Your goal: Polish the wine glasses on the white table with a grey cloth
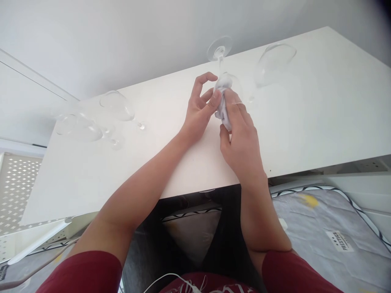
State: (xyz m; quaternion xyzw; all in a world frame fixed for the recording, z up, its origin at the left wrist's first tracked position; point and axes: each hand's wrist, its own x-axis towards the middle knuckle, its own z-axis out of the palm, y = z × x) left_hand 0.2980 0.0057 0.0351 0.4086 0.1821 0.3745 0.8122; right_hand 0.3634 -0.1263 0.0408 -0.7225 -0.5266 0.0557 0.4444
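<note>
A clear wine glass (220,53) is held above the white table (305,122), its foot pointing away from me and its bowl towards my hands. My left hand (200,110) curls around the bowl, thumb pressed to it. My right hand (240,138) grips a small white cloth (222,112) that is pushed into the bowl. The bowl is mostly hidden behind the cloth and my fingers.
Another clear wine glass (273,63) stands upside down on the table to the right. Two more clear glasses (117,106) (79,127) lie at the left end. A grey mattress (330,236) sits below the table on the right, a perforated white panel (16,183) on the left.
</note>
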